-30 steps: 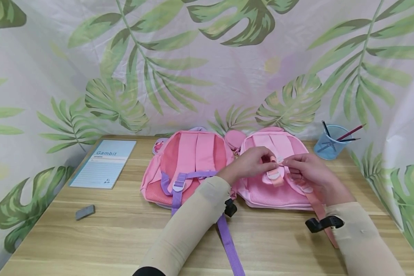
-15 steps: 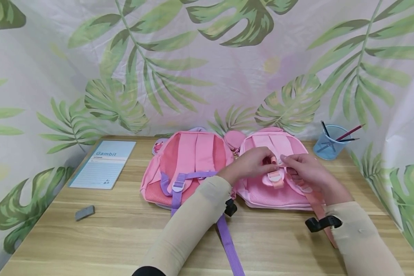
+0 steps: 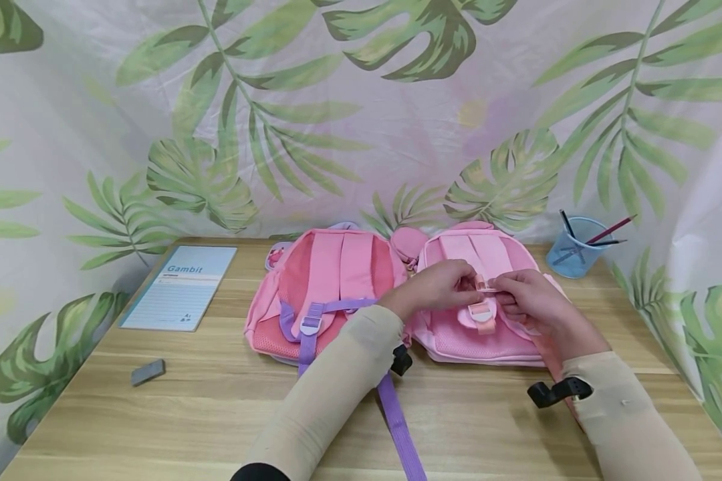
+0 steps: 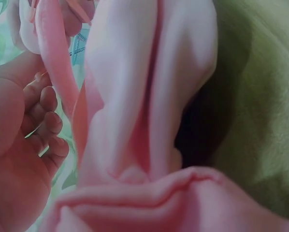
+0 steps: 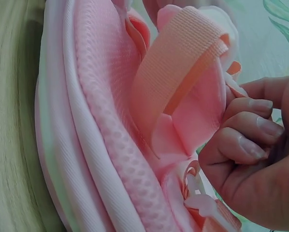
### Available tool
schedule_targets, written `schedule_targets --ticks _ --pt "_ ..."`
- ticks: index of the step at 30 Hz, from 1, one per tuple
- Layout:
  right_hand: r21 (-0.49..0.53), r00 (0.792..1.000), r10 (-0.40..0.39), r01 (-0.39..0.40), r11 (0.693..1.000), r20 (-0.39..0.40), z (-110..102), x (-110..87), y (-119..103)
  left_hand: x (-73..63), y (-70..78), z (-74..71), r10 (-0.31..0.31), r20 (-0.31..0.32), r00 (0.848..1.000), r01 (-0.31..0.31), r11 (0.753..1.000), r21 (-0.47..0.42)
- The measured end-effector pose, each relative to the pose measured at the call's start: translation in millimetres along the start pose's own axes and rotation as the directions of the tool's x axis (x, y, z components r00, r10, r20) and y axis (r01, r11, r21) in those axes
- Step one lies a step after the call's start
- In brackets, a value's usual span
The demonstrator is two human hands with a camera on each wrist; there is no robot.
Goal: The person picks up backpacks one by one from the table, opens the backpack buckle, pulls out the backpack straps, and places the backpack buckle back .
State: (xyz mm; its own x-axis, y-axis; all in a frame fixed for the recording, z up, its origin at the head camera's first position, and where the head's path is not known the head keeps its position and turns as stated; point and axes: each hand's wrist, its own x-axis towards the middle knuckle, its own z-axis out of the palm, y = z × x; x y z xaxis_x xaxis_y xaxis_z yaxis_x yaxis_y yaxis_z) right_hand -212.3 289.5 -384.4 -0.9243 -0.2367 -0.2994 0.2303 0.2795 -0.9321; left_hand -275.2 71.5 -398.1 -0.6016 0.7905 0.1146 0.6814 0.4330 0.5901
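Both hands meet over the back of the light pink backpack point(image 3: 475, 344) on the right. My left hand point(image 3: 442, 287) pinches a peach webbing strap point(image 3: 480, 283) between thumb and fingers. From the other side, my right hand point(image 3: 532, 300) pinches a small white piece at that strap, its other fingers curled in the right wrist view. Just below the fingertips hangs a white strap buckle point(image 3: 480, 312) with a short webbing end. A wide loop of peach webbing point(image 5: 178, 63) stands up near the right hand. In the left wrist view, pink fabric hides much of the left hand's grip.
A coral-pink backpack point(image 3: 343, 267) lies left of the hands, its purple strap point(image 3: 397, 414) trailing towards the front edge. A notebook point(image 3: 180, 287) and a grey block point(image 3: 148, 371) lie at the left. A blue pencil cup point(image 3: 573, 248) stands back right on the wooden table point(image 3: 186, 414).
My right hand shifts slightly left and its fingertips turn a little. The white piece between the hands now lies flatter, and the buckle below hangs straighter. My left hand barely moves.
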Motion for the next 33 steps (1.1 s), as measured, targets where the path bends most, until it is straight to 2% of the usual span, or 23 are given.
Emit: schedule_targets --ticks 9,16,20,24,28,33 --pt "0.112 1.000 -0.001 0.000 0.994 0.005 1.4 -2.2 -2.0 0.3 -1.6 6.0 0.005 0.021 1.000 -0.005 1.000 0.008" --pt "0.235 0.999 -0.033 0.022 0.972 0.041 -0.8 -6.5 -3.3 0.2 0.5 9.7 -0.026 0.048 0.998 0.026 1.000 0.001" --pt "0.282 0.997 -0.050 0.031 0.959 0.059 -1.6 -8.1 -3.4 0.3 2.6 10.5 -0.034 0.038 0.999 0.032 0.998 0.062" --pt "0.254 0.998 -0.032 0.018 0.967 0.050 -4.2 -9.7 -3.4 -0.7 5.7 6.4 -0.040 0.028 0.999 0.037 0.994 0.108" --pt "0.176 0.999 -0.016 0.011 0.984 0.029 -7.0 -11.3 -4.4 -3.0 9.4 -2.2 -0.059 -0.010 0.998 0.060 0.998 0.023" --pt "0.112 0.999 -0.030 0.026 0.993 0.026 -8.3 -11.3 -3.6 -3.5 13.8 -9.8 -0.011 -0.070 0.997 0.007 0.998 -0.063"
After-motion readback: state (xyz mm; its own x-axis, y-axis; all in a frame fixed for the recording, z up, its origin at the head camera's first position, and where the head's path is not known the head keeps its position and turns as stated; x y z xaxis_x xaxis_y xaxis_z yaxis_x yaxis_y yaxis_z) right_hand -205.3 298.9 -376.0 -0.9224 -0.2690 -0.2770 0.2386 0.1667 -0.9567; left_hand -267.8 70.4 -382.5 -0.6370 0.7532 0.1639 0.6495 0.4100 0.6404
